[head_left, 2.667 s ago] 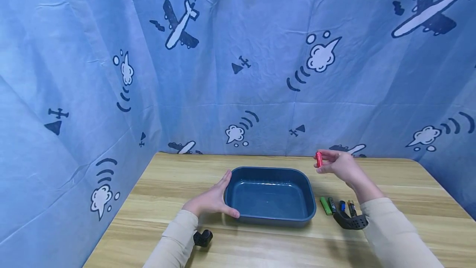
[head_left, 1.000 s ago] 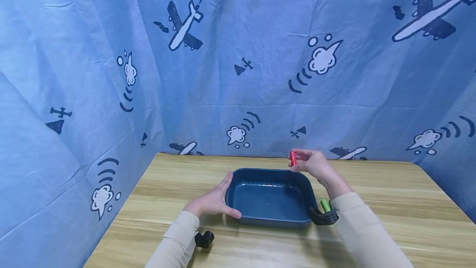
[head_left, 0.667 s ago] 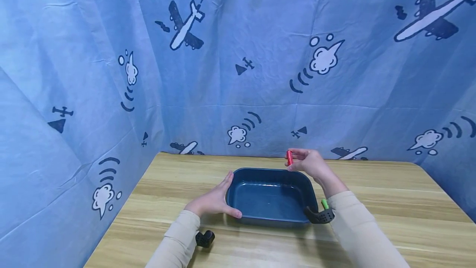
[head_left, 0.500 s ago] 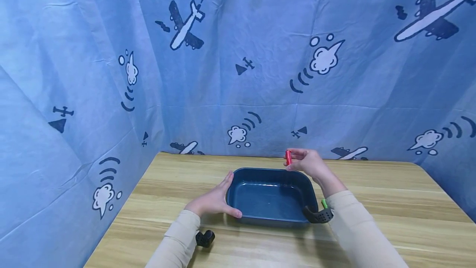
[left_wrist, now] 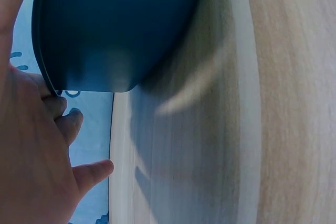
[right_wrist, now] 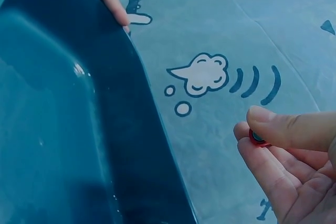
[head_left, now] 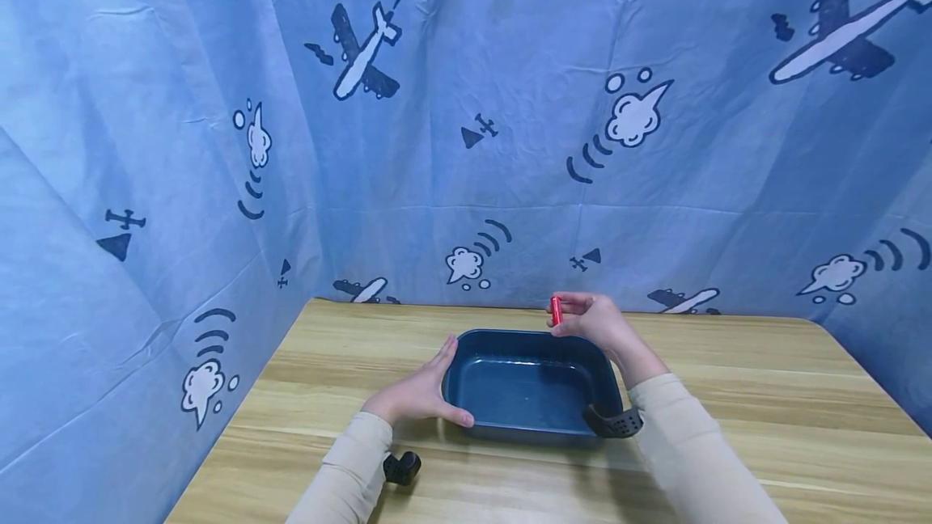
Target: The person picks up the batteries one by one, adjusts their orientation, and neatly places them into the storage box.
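Head view: a small red battery (head_left: 557, 310), judging by its shape, is pinched between the thumb and fingertips of my right hand (head_left: 590, 320), held up at the far rim of a dark blue tray (head_left: 531, 428), a little right of the rim's middle. Its long axis stands nearly upright, leaning slightly; the tray's long axis runs left to right. From the battery, the tray's hollow lies mostly toward me and to the left. My left hand (head_left: 422, 395) is well apart from the battery, thumb and fingers spread wide round the tray's left end, gripping it. The tray stands on a wooden table (head_left: 313, 395), before a blue curtain (head_left: 510, 47) printed with planes and clouds.

Whether the battery is over the tray or just beyond its rim, I cannot tell. The right wrist view shows only one round end, my fingers hiding the rest. The left wrist view catches the tray's outer wall, cut off at the top, and no battery. A black wrist strap (head_left: 617, 422) covers the tray's near right corner.
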Action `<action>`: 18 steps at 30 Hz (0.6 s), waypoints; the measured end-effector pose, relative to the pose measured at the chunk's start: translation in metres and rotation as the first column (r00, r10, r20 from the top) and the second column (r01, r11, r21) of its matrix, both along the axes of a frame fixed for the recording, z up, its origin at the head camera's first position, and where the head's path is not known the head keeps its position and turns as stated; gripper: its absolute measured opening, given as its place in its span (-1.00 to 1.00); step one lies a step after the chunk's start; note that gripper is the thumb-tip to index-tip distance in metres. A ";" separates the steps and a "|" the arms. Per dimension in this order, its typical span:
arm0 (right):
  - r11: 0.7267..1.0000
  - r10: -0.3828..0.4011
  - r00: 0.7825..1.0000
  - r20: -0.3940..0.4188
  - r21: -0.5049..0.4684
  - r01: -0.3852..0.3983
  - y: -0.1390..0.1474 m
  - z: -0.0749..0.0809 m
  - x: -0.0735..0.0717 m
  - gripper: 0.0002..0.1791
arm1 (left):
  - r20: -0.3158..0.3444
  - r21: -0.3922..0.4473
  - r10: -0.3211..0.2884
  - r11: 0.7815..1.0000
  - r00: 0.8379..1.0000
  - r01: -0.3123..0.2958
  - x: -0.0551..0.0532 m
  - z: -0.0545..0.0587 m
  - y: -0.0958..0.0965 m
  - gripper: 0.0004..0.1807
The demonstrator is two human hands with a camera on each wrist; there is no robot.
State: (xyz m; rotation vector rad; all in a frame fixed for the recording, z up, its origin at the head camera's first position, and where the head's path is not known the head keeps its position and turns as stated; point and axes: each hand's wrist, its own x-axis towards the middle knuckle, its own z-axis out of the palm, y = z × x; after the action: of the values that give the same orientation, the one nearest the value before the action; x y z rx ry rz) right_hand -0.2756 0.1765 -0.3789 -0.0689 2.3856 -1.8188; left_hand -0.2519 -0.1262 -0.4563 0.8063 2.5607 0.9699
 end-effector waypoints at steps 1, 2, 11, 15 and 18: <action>1.000 -0.002 1.000 -0.001 -0.003 0.002 -0.001 0.000 0.000 -0.31 | 0.000 0.000 0.001 1.000 1.000 -0.001 0.000 0.000 0.000 0.38; 1.000 -0.004 1.000 -0.002 -0.008 0.004 -0.002 0.000 0.000 -0.31 | 0.000 -0.001 0.002 1.000 1.000 -0.002 0.000 -0.001 0.000 0.38; 1.000 -0.008 1.000 -0.001 0.007 0.008 -0.007 -0.002 -0.001 -0.35 | 0.005 0.006 0.005 1.000 1.000 -0.005 -0.001 -0.001 0.000 0.38; 1.000 -0.008 1.000 0.000 0.001 0.008 -0.011 -0.004 -0.002 -0.36 | 0.004 0.005 0.003 1.000 1.000 -0.003 -0.001 -0.001 0.000 0.39; 1.000 -0.006 1.000 0.004 -0.018 0.006 -0.014 -0.005 -0.003 -0.35 | 0.007 0.000 0.002 1.000 1.000 -0.002 -0.001 -0.001 0.000 0.39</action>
State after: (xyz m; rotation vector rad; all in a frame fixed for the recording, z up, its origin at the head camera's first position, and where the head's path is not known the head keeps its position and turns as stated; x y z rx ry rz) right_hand -0.2783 0.1623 -0.3836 -0.0600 2.3696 -1.8410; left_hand -0.2531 -0.1266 -0.4569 0.7988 2.5565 0.9722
